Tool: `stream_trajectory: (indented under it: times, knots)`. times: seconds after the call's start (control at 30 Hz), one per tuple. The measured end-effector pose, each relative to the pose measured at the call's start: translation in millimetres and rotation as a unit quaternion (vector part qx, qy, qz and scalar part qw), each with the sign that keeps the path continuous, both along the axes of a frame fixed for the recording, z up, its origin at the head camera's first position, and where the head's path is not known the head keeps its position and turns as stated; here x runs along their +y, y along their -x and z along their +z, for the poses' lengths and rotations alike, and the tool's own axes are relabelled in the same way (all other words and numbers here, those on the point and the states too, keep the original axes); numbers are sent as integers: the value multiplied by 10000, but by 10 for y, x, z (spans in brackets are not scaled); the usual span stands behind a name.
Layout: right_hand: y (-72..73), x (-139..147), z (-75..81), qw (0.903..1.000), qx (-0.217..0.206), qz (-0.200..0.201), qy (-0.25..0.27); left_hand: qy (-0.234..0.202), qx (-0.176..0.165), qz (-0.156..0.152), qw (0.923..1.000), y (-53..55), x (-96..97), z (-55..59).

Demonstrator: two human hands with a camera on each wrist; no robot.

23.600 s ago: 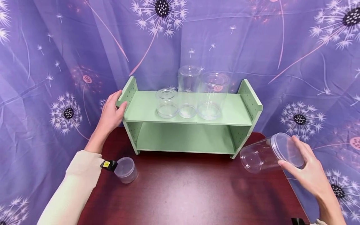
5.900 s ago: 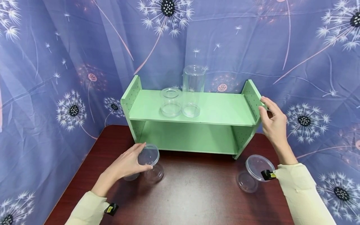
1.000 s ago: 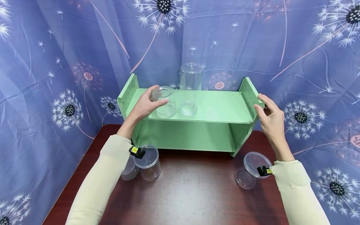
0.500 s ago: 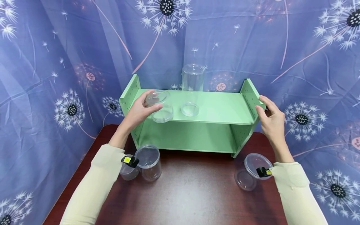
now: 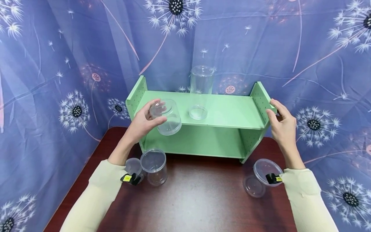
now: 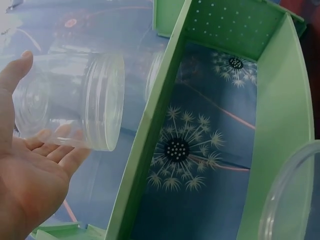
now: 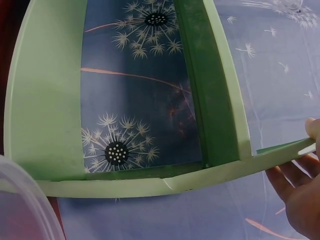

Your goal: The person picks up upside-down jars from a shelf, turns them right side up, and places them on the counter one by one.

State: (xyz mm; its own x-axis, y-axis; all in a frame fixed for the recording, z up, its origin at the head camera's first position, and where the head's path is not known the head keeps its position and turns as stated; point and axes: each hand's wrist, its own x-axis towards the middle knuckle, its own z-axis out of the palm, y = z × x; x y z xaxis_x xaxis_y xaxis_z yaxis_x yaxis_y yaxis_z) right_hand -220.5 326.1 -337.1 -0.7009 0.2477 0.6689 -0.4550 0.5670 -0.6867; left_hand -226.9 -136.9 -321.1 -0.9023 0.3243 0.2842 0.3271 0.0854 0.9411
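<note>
My left hand (image 5: 140, 125) grips a short clear plastic jar (image 5: 170, 121) between thumb and fingers, its ridged rim facing down. In the head view the jar overlaps the front edge of the green two-tier shelf (image 5: 232, 111). The left wrist view has the thumb on one side of the jar (image 6: 70, 102) and the fingers on the other. Over at the right end, my right hand (image 5: 285, 129) holds the top of the shelf's side panel (image 5: 261, 101), thumb inside and fingers outside. A tall clear jar (image 5: 202, 87) stands on the upper board, right of the held jar.
Below my left forearm, a small clear jar (image 5: 134, 166) and a larger lidded jar (image 5: 155, 167) stand side by side on the dark red table (image 5: 200, 193). Another lidded jar (image 5: 256, 183) stands under my right wrist. A purple dandelion curtain (image 5: 232, 64) hangs close behind the shelf.
My left hand has lifted the short jar off the upper board and brought it forward and down. Earlier, the wide jar left the shelf, and my right hand let go its jar and took the side panel.
</note>
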Motion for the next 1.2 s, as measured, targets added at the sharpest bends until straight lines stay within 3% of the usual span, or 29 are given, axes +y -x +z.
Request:
stream_trajectory:
  times: [0.3, 0.47, 0.77, 0.97, 1.2]
  knots:
    - [-45, 15, 29, 9997, -164, 96, -169, -297, 96, -181, 9994, -211, 66, -154]
    - [25, 119, -21, 9994, -197, 115, -278, -249, 114, -179, 9995, -297, 128, -262]
    - [61, 180, -76, 9984, -400, 377, 133, -255, -46, -174, 9995, -391, 205, -437]
    - [-7, 165, -109, 9973, -632, 262, 269, -550, -187, -304, 9978, -432, 255, -515]
    - [-206, 123, -247, 9965, -680, 20, 480, -793, -186, -291, 9963, -492, 355, -621]
